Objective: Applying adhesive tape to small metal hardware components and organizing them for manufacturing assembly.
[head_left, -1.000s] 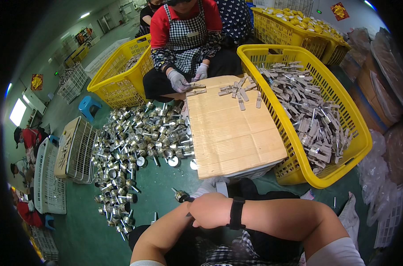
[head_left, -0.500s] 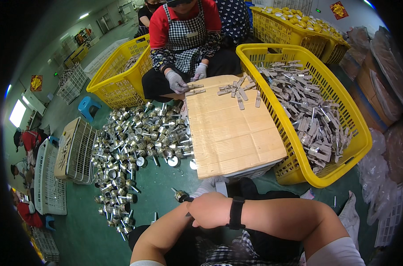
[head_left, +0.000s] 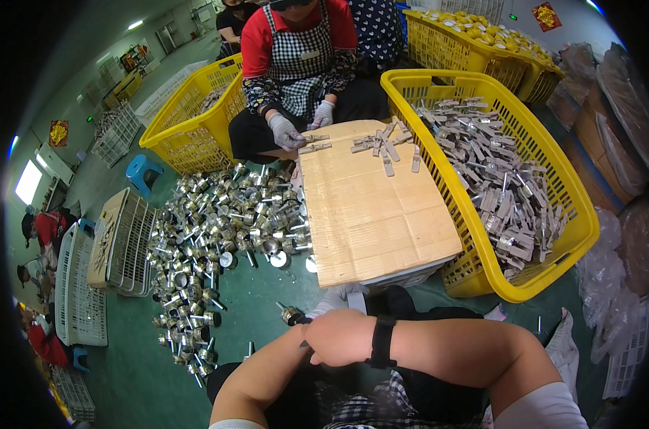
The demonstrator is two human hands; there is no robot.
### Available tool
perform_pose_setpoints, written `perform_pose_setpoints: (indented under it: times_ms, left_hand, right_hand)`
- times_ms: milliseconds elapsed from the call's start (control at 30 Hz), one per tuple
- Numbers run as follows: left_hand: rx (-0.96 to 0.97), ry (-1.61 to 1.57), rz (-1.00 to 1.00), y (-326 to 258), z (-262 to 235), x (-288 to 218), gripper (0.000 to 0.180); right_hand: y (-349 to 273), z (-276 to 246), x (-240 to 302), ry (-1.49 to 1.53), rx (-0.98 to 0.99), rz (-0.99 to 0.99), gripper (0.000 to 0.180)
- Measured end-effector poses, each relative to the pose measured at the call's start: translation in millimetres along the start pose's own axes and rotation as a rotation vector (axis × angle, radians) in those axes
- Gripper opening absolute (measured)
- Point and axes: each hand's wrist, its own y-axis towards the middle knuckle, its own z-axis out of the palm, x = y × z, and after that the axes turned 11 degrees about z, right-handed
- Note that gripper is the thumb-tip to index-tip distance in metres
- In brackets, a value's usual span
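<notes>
One metal fitting (head_left: 292, 314) is pinched in the left hand's (head_left: 324, 304) grip; right hand (head_left: 342, 336) loosely curled, empty.

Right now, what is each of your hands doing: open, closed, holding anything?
Left hand: gloved, mostly hidden behind the right; grip cannot be told.
Right hand: bare, loosely closed near a small metal part; hold unclear.

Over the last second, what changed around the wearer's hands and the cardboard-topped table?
Almost nothing. The right hand stays crossed over the left forearm, the small metal part still at the fingers. Opposite, the co-worker's gloved hands shifted slightly over the flat metal pieces. Yellow basket unmoved.
</notes>
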Motion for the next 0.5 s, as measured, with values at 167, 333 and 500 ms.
perform_pose_setpoints:
  times_ms: [167, 333, 500]
  left_hand:
    - [0.029, 0.108, 0.129, 16, -13, 9, 0.025]
    - [0.112, 0.101, 0.252, 25, -18, 39, 0.037]
    - [0.124, -0.48, 0.102, 26, -19, 51, 0.026]
  right_hand:
    - [7, -27, -31, 0.189, -0.155, 0.035, 0.037]
    - [13, -41, -85, 0.188, -0.296, 0.165, 0.039]
    - [-3, -47, -89, 0.238, -0.082, 0.362, 0.038]
